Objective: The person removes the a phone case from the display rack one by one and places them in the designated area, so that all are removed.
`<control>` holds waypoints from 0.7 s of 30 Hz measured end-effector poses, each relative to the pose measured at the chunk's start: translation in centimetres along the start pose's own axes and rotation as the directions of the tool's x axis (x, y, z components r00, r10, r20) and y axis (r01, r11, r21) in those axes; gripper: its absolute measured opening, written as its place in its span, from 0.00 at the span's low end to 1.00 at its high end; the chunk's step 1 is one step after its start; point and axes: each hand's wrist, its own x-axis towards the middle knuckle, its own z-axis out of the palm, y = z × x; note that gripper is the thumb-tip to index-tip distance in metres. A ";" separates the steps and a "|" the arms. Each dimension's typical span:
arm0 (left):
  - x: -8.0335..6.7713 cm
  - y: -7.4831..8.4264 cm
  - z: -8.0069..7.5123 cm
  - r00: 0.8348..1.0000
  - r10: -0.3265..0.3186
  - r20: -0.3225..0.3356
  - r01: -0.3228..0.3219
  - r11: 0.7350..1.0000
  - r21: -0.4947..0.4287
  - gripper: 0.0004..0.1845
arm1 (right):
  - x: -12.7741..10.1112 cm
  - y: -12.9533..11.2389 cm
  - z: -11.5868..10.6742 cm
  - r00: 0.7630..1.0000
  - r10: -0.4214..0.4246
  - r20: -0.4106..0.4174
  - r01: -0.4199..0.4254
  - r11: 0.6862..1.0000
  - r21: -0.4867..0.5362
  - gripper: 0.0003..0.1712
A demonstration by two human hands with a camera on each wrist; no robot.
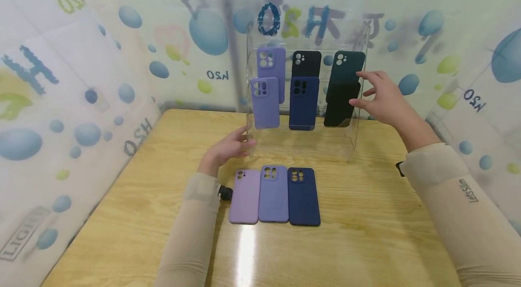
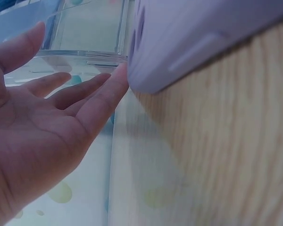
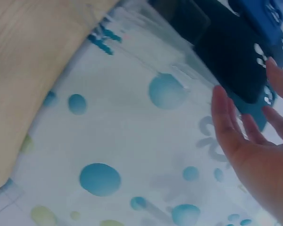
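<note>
"Reaching for the right-hand pair on the clear stand (image 1: 248, 63), would you say?"

"So I judge. The front black case (image 1: 338, 112) stands at the lower right there, a dark green case (image 1: 348, 66) behind and above it, the right hand (image 1: 380, 99) at their outer edge."

"Is that grip holding anything?"

"Thumb and fingers are wide apart — whether they touch a case, I can't tell. The left hand (image 1: 231, 145) is by the stand's lower left corner, its grip spread too."

"And the next move?"

"Probably calls for a light pinch on one case's edge, without tipping its neighbour."

"Count them."

"Six on the stand: two purple cases (image 1: 266, 108), two black, one navy case (image 1: 304, 106), one dark green. Three flat on the bench (image 1: 366, 214) — one pink-lilac case (image 1: 245, 198), one periwinkle case (image 1: 274, 198), one more navy (image 1: 304, 201). Nine cases, one stand."
</note>
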 end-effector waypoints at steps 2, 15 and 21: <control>0.0 0.0 0.0 1.000 0.002 0.003 -0.002 1.000 0.001 0.41 | 0.1 0.6 0.5 0.999 -0.018 -0.030 0.017 1.000 -0.014 0.46; 0.0 0.0 0.1 1.000 -0.007 -0.001 0.007 1.000 -0.011 0.42 | -0.4 0.9 3.8 0.965 -0.179 -0.192 0.161 0.981 -0.107 0.38; -0.1 0.0 -0.1 1.000 -0.029 -0.002 0.029 0.999 -0.016 0.42 | 0.4 0.7 4.8 0.960 -0.221 -0.173 0.211 0.975 -0.074 0.44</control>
